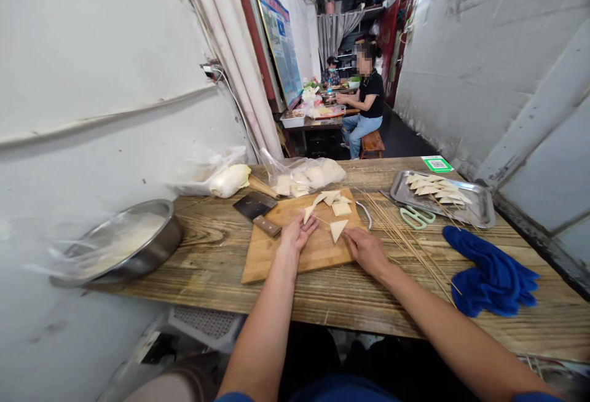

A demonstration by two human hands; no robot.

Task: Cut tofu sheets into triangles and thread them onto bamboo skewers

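Observation:
My left hand (pixel 297 233) is palm up over the wooden cutting board (pixel 262 260), its thumb and fingers closed at a pale triangle of tofu sheet (pixel 308 212). My right hand (pixel 367 251), at the board's right edge, pinches a thin bamboo skewer (pixel 323 221) that points toward the left hand. Another tofu triangle (pixel 338 230) lies along the skewer near the right fingers; whether it is pierced I cannot tell. Several more cut tofu pieces (pixel 342 208) rest at the back of the board. A cleaver (pixel 255 205) lies across the board's left side.
Loose skewers (pixel 401 236), green-handled scissors (pixel 417 217) and a blue cloth (pixel 493 273) lie right of the board. A metal tray (pixel 483 208) holds skewered triangles. Left stand a steel basin (pixel 166 236) and bagged food (pixel 308 174). Two people sit at a table beyond.

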